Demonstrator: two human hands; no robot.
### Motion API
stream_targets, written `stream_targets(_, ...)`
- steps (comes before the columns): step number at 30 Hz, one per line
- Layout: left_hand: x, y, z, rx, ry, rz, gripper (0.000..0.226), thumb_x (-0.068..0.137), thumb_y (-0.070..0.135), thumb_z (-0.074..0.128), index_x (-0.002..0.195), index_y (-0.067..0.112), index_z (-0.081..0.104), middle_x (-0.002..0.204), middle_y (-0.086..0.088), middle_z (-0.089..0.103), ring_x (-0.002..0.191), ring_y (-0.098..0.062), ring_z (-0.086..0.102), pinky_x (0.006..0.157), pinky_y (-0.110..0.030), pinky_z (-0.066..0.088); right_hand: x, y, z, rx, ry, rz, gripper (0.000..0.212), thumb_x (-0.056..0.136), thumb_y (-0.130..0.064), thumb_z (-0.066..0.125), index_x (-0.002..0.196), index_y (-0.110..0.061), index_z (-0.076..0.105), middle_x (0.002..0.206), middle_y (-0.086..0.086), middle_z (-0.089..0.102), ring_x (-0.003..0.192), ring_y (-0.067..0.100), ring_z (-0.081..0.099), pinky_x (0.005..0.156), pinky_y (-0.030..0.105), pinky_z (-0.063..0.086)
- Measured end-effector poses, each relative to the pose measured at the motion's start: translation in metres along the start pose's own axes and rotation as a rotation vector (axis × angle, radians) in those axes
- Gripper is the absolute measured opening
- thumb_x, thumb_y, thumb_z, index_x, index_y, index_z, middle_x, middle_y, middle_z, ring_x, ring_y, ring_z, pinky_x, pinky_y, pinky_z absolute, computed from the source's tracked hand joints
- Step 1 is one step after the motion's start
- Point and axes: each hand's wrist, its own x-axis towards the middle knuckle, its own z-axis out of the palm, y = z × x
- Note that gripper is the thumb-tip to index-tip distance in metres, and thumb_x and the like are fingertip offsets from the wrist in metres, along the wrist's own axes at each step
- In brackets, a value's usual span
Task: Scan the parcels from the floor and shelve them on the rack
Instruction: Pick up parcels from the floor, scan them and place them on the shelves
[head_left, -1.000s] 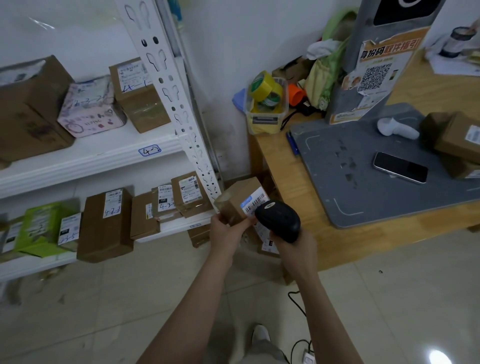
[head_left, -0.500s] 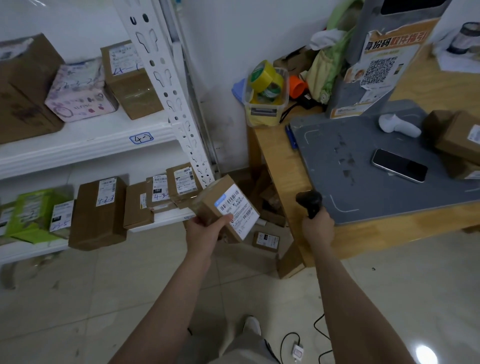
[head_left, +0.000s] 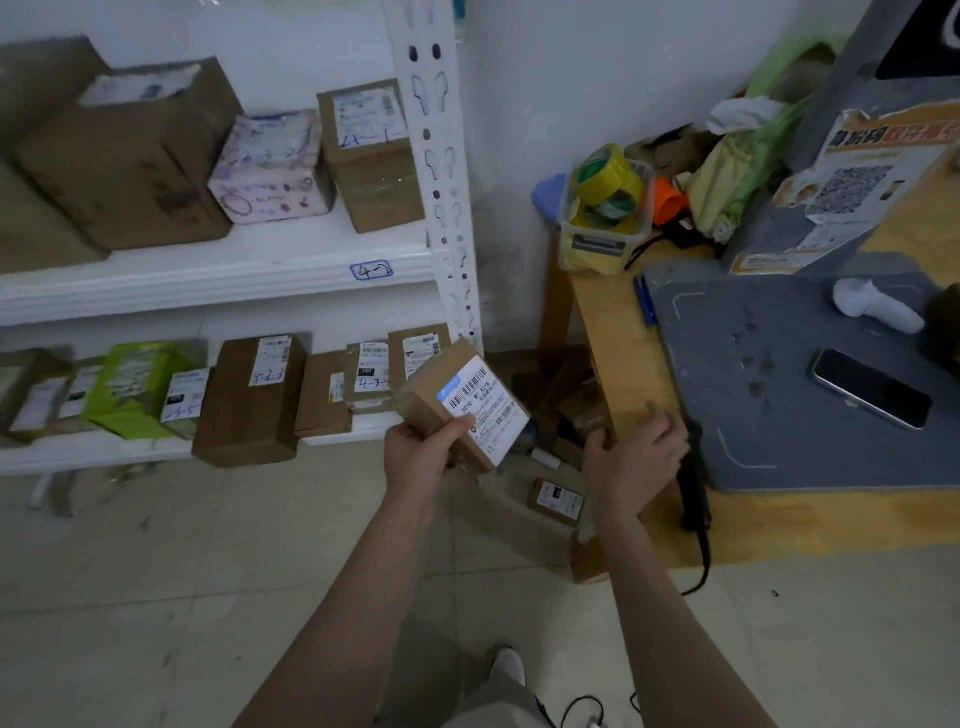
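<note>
The small brown parcel (head_left: 457, 410) sits tilted in the left hand (head_left: 423, 460), its white barcode label facing up toward the camera, its long axis running from lower right up to upper left, toward the rack (head_left: 436, 171). The fingers wrap its lower corner. The right hand (head_left: 631, 460) rests half-open at the wooden table (head_left: 618, 332) edge, touching the black scanner (head_left: 693, 483), not gripping it. Three parcels stand on the upper shelf, with more below. One phone (head_left: 872, 387) lies on the grey mat (head_left: 753, 374).

Rack (head_left: 441, 171) stands left, parcels on its shelves; table (head_left: 618, 332) right, phone (head_left: 871, 387) on its mat (head_left: 769, 364).
</note>
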Motion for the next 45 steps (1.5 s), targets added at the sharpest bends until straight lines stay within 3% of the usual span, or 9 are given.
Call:
stream_targets(6, 0.008, 0.028, -0.076, -0.153, 0.162, -0.016, 0.045, 0.074, 0.017, 0.088, 0.113, 0.014, 0.066, 0.109, -0.003, 0.073, 0.092, -0.014, 0.07, 0.082, -0.04, 0.06, -0.086, -0.122, 0.026, 0.327, -0.38, -0.226, 0.049, 0.088, -0.022, 0.072, 0.13, -0.014, 0.048, 0.141, 0.004, 0.042, 0.129, 0.019, 0.044, 0.103, 0.032, 0.046)
stream_targets(11, -0.006, 0.049, -0.179, -0.293, 0.298, 0.042, 0.034, 0.08, 0.016, 0.081, 0.111, 0.012, 0.07, 0.103, -0.009, 0.076, 0.071, -0.012, 0.07, 0.05, -0.022, 0.053, -0.162, -0.192, 0.052, 0.447, -0.788, -0.396, 0.045, 0.092, -0.031, 0.066, 0.13, -0.014, 0.05, 0.13, 0.004, 0.058, 0.115, 0.021, 0.058, 0.097, 0.043, 0.05)
stream_targets(15, -0.03, 0.053, -0.278, -0.409, 0.403, 0.061, 0.028, 0.083, 0.019, 0.078, 0.11, 0.014, 0.072, 0.09, -0.003, 0.074, 0.053, -0.002, 0.065, 0.045, -0.017, 0.047, -0.235, -0.241, 0.059, 0.472, -1.098, -0.397, 0.055, 0.092, -0.032, 0.069, 0.14, -0.016, 0.046, 0.135, 0.003, 0.056, 0.116, 0.016, 0.056, 0.095, 0.028, 0.048)
stream_targets(25, -0.097, 0.06, -0.475, -0.464, 0.487, 0.196, 0.029, 0.086, 0.026, 0.071, 0.112, 0.013, 0.073, 0.1, -0.006, 0.078, 0.081, -0.02, 0.07, 0.053, -0.024, 0.051, -0.42, -0.358, 0.067, 0.551, -1.517, -0.373, 0.059, 0.091, -0.032, 0.069, 0.143, -0.016, 0.045, 0.131, 0.004, 0.061, 0.103, 0.016, 0.066, 0.087, 0.032, 0.054)
stream_targets(27, -0.107, 0.064, -0.505, -0.448, 0.49, 0.217, 0.03, 0.086, 0.029, 0.07, 0.112, 0.014, 0.072, 0.1, -0.005, 0.078, 0.081, -0.019, 0.07, 0.055, -0.025, 0.051, -0.449, -0.38, 0.062, 0.575, -1.592, -0.368, 0.052, 0.093, -0.03, 0.067, 0.14, -0.018, 0.045, 0.114, 0.001, 0.067, 0.092, 0.012, 0.067, 0.074, 0.026, 0.054)
stream_targets(30, -0.117, 0.076, -0.541, -0.408, 0.486, 0.263, 0.033, 0.086, 0.033, 0.069, 0.115, 0.016, 0.071, 0.1, -0.001, 0.078, 0.083, -0.017, 0.071, 0.059, -0.026, 0.051, -0.481, -0.41, 0.053, 0.615, -1.638, -0.419, 0.027, 0.097, -0.028, 0.061, 0.121, -0.021, 0.052, 0.096, -0.003, 0.07, 0.074, 0.009, 0.069, 0.057, 0.018, 0.052)
stream_targets(38, -0.118, 0.17, -0.592, -0.334, 0.489, 0.438, 0.028, 0.09, 0.036, 0.066, 0.113, 0.021, 0.073, 0.1, 0.002, 0.078, 0.087, -0.016, 0.073, 0.071, -0.029, 0.051, -0.496, -0.525, 0.029, 0.729, -1.586, -0.721, 0.06, 0.094, -0.043, 0.061, 0.143, -0.016, 0.04, 0.104, -0.007, 0.07, 0.084, 0.005, 0.072, 0.068, 0.024, 0.056)
stream_targets(42, -0.11, 0.24, -0.6, -0.303, 0.471, 0.568, 0.026, 0.093, 0.03, 0.066, 0.114, 0.017, 0.073, 0.098, 0.002, 0.078, 0.085, -0.011, 0.074, 0.07, -0.024, 0.052, -0.473, -0.596, 0.005, 0.77, -1.521, -0.939, 0.083, 0.081, -0.07, 0.058, 0.146, -0.025, 0.034, 0.114, -0.005, 0.07, 0.097, 0.012, 0.071, 0.09, 0.043, 0.057)
stream_targets(45, -0.104, 0.297, -0.601, -0.274, 0.475, 0.663, 0.03, 0.093, 0.03, 0.066, 0.119, 0.015, 0.071, 0.103, -0.001, 0.078, 0.092, -0.014, 0.075, 0.074, -0.026, 0.053, -0.452, -0.65, -0.014, 0.807, -1.425, -1.095, 0.077, 0.083, -0.069, 0.05, 0.143, -0.025, 0.034, 0.119, -0.005, 0.067, 0.104, 0.014, 0.068, 0.097, 0.042, 0.053)
